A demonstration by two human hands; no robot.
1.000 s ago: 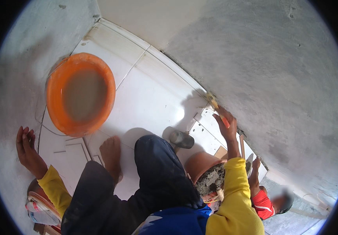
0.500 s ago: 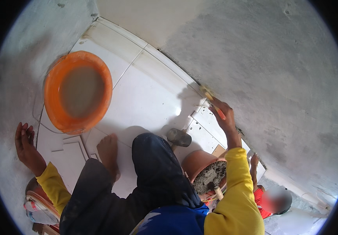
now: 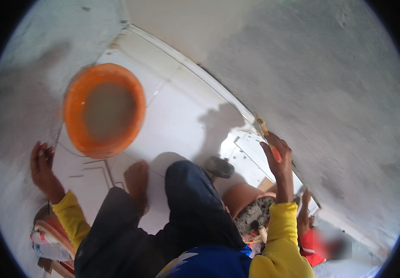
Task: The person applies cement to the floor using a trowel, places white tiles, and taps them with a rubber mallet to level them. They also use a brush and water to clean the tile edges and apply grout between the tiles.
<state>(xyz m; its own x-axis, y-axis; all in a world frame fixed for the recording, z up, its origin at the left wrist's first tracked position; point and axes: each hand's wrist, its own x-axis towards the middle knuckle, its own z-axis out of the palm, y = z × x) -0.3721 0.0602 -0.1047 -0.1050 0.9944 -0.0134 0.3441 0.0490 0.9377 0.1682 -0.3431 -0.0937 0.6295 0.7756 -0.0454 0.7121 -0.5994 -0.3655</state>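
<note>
My right hand (image 3: 281,160) is closed round a paintbrush (image 3: 262,125) with a pale ferrule and an orange-red handle end. The bristle end points away from me at the foot of the grey wall (image 3: 329,88), by the white skirting strip (image 3: 218,88). Whether the bristles touch is blurred. My left hand (image 3: 46,172) is held out by the left wall, holding nothing, its fingers loosely bent and apart. Beyond it, an orange basin (image 3: 75,113) with cloudy grey liquid rests on the white tiled floor (image 3: 176,116).
A mallet (image 3: 219,167) with a black head lies beside my knee. Near it stands a terracotta-coloured bucket (image 3: 239,197) of grey mortar, a wooden handle sticking out. Cut tile pieces (image 3: 93,178) lie by my foot. At lower right, a person in red (image 3: 312,245) reaches toward the wall base.
My right hand and the paintbrush have moved a little along the wall base, rightward and nearer to me. The whole view has shifted slightly. My left hand stays by the left wall.
</note>
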